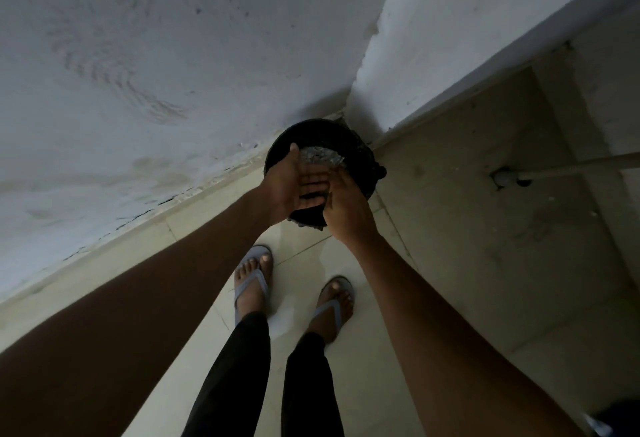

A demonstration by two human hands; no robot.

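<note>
As the person stood over the corner, both hands met above the one black bucket [358, 147], which sat on the tiled floor [450, 235] right where the two walls [173, 72] joined, its mouth facing straight up at the camera. Over that mouth was a single grey wad [320, 156], crumpled and glinting; what it was made of could not be told. Its long axis ran side to side across the view, from the left thumb over to the right fingertips. The left hand [294, 182] lay beneath, fingers straight and pointing right, thumb up against the wad's left end. The right hand [344, 209] showed only its back, fingers reaching to the wad's right end, and whether they pinched it could not be told. Below, two feet in two pale flip-flops [252, 284] pointed at the bucket. One pipe [561, 170] ran off to the right, well apart.
</note>
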